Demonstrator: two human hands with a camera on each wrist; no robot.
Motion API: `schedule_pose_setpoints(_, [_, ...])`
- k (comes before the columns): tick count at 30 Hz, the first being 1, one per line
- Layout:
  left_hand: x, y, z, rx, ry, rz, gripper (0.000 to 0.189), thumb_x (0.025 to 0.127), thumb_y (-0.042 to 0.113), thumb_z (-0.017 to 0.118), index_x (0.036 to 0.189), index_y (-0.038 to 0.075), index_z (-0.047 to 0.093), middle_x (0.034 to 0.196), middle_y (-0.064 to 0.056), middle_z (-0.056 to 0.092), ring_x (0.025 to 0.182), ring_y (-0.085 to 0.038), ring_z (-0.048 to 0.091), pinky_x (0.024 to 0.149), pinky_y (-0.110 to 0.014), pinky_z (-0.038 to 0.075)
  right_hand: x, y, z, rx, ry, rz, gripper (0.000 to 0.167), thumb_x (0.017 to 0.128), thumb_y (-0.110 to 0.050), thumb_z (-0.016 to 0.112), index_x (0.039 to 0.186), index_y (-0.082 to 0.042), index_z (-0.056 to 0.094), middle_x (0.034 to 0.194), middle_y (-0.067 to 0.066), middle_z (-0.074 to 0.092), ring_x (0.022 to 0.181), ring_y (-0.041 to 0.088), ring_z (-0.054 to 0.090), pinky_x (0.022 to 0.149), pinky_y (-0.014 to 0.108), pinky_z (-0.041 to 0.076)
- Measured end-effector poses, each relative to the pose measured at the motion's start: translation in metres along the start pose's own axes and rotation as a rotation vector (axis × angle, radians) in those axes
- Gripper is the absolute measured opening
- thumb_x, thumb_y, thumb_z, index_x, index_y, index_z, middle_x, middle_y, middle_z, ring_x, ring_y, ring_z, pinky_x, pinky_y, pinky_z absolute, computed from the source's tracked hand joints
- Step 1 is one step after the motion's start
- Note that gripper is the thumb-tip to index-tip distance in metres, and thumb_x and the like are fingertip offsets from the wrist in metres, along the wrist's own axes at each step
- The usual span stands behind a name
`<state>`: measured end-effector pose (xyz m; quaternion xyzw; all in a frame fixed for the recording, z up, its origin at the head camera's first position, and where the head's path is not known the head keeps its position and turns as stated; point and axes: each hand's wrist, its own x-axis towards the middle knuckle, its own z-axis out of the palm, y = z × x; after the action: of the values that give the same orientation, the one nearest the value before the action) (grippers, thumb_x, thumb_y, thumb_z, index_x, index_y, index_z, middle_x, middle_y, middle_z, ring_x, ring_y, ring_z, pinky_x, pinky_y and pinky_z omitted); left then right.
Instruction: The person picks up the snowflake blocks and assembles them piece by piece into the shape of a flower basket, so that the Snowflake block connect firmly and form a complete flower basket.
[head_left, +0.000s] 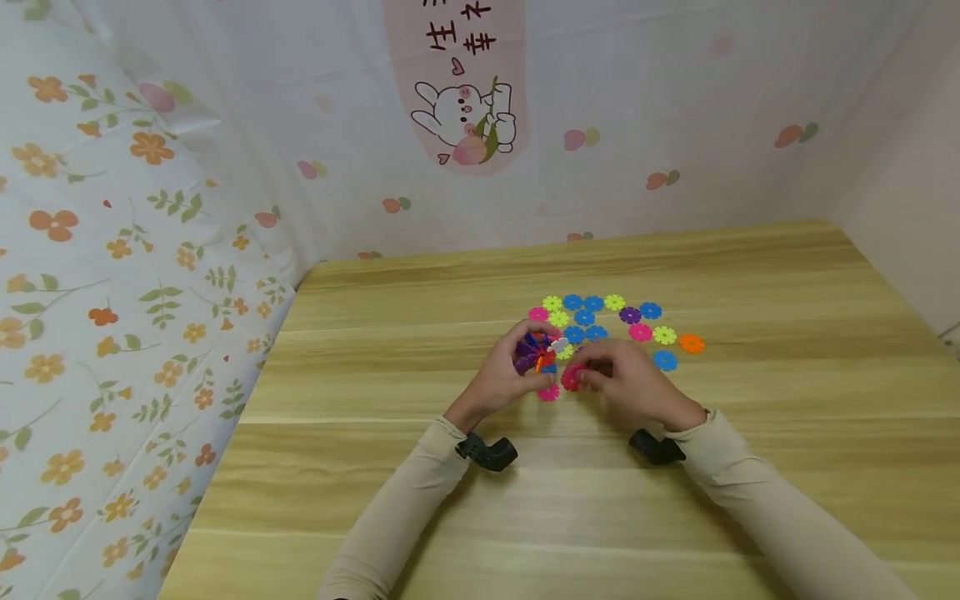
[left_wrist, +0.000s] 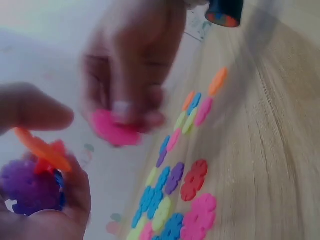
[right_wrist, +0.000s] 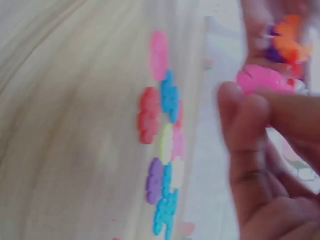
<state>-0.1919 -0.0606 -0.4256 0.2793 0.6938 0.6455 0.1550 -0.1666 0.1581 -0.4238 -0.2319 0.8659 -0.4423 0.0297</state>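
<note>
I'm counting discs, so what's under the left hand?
From above, parts of a pink disc and a blue disc peek out; the left hand hides anything else.
</note>
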Motion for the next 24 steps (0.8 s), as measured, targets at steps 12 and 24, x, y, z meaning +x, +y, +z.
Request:
schedule_pose_setpoints(12, [0.002, 0.000, 0.008, -0.032, -0.020, -0.027, 0.060, 0.082, -0.013, 0.064, 0.137, 0.000, 0.043, 0.127, -0.016, 0.049, 0.107, -0.023, 0.057, 0.099, -0.050, 0.048, -0.007, -0.009, 0.001, -0.015, 0.191, -0.097, 0.017, 0.089, 0.007, 0.068, 0.101, -0.003, 0.076, 0.086, 0.010, 0.067, 0.064, 0.011, 0.062, 0.059, 0.022, 0.056])
schedule_pose_setpoints(24, [0.006, 0.008, 0.013, 0.017, -0.045, -0.014, 0.057, 0.087, -0.006, 0.062, 0.139, 0.005, 0.041, 0.137, -0.022, 0.040, 0.111, -0.048, 0.054, 0.090, -0.043, 0.052, -0.007, -0.013, 0.012, 0.021, 0.416, -0.239, 0.016, 0.081, 0.014, 0.072, 0.088, 0.000, 0.069, 0.077, 0.009, 0.069, 0.057, 0.015, 0.067, 0.057, 0.016, 0.055])
